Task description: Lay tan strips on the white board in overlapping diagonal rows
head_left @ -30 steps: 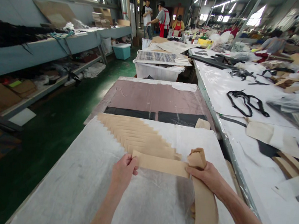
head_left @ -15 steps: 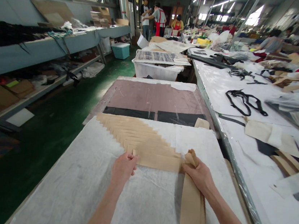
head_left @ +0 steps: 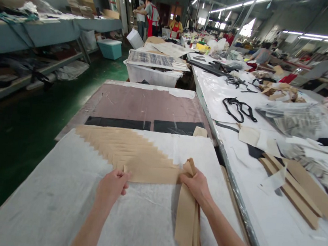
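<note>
Tan strips (head_left: 125, 144) of flat material lie overlapped in a stepped, slanting row on a white-covered table (head_left: 61, 202). At the left end of the nearest strip (head_left: 154, 175), my left hand (head_left: 111, 188) is closed, its thumb and forefinger pinching the corner. My right hand (head_left: 197, 185) is wrapped round a bunch of loose tan strips (head_left: 185, 221) at the right end of that same strip. The bunch's top is folded above my fingers, and its long ends hang down toward me. Whether the right fingertips also grip the nearest strip is hidden.
Two black pieces (head_left: 119, 123) lie beyond the white cover on a brownish board (head_left: 139, 104). A metal-edged table (head_left: 233, 195) runs along the right, with black straps (head_left: 239, 108) and more tan strips (head_left: 290, 190). Further off stand a white bin (head_left: 153, 76) and several people.
The view has swung to the right, so everything sits further left in the picture. Both hands keep their places at the strip's ends; the hanging bunch has shifted slightly.
</note>
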The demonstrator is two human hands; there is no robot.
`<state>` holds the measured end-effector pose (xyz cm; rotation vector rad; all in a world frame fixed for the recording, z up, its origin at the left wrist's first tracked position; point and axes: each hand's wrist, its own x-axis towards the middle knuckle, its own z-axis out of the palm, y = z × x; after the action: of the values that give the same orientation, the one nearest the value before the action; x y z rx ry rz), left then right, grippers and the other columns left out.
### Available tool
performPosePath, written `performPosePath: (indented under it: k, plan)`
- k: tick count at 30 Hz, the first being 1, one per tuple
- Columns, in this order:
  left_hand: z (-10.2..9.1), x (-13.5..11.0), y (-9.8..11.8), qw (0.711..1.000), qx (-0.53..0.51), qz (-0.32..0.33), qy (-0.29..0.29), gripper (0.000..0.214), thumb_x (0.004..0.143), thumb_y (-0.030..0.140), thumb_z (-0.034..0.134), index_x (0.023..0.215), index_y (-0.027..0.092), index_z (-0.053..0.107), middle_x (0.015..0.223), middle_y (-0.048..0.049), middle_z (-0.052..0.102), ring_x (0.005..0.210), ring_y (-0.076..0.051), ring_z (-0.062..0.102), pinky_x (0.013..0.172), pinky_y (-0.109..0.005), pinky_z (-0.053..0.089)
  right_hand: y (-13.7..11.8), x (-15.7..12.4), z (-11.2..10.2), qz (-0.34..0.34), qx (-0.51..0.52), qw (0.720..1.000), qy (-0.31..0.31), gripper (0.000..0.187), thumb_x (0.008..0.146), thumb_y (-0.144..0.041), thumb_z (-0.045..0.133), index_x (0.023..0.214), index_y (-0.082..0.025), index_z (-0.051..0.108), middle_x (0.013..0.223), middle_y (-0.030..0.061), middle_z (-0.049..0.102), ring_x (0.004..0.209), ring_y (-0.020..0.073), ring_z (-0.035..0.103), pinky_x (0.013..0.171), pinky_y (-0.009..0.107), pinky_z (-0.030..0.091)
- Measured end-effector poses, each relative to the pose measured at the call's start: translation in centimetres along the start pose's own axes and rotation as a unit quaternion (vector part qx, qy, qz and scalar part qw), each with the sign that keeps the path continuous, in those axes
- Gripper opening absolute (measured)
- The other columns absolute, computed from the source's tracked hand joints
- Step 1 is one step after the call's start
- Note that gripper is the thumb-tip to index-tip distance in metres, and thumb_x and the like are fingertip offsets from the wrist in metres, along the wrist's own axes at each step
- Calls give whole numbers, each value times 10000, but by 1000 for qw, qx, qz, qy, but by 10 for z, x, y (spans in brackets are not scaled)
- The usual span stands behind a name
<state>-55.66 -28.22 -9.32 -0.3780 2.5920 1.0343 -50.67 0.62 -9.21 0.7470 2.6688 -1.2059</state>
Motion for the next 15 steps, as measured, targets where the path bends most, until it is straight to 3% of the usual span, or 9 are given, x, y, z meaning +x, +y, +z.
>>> performPosePath:
  k: [11, 15]
  plan:
    - [-1, -2, 8, 998, 53, -28, -1, 290, 788, 482, 469, 684, 218, 529, 555, 16, 653, 490, -174, 618, 527, -266, 398, -17, 8, 0, 46, -139, 989, -16, 313, 688, -359, 566, 944, -182, 590, 923, 120, 698, 855, 268, 650, 633, 297, 411]
    - [-3, -10, 16, 983, 183, -12, 29, 320, 836, 500, 433, 765, 216, 560, 641, -43, 678, 586, -226, 644, 531, -288, 392, -22, 11, -3, 42, -181, 982, -34, 300, 686, -347, 577, 931, -174, 592, 930, 144, 696, 872, 301, 651, 639, 321, 418]
